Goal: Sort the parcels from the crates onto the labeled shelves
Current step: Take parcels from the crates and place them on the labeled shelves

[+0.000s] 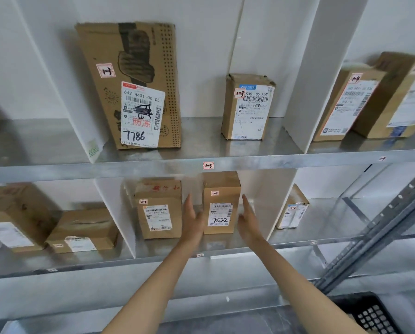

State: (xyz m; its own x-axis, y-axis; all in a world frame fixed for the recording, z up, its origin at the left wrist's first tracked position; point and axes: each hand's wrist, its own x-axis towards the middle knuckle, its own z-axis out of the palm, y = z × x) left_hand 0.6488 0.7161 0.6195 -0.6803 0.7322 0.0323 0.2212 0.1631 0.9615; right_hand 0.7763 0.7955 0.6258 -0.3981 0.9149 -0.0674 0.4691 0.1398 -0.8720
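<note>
A small upright cardboard parcel (221, 203) marked "7022" and tagged 2-3 stands on the lower metal shelf (228, 244), in the middle bay. My left hand (192, 221) is flat beside its left face, fingers straight, at or just off the cardboard. My right hand (248, 219) is a little to the right of it, fingers apart and clear of the box. Neither hand grips anything. Another 2-3 parcel (159, 213) stands just left of my left hand.
White dividers (116, 213) split the shelves into bays. The upper shelf (201, 150) carries a large box marked "7786" (131, 85) and a smaller one (248, 107). More parcels fill the side bays. A black crate (370, 314) sits at bottom right beside a grey slotted upright (380, 235).
</note>
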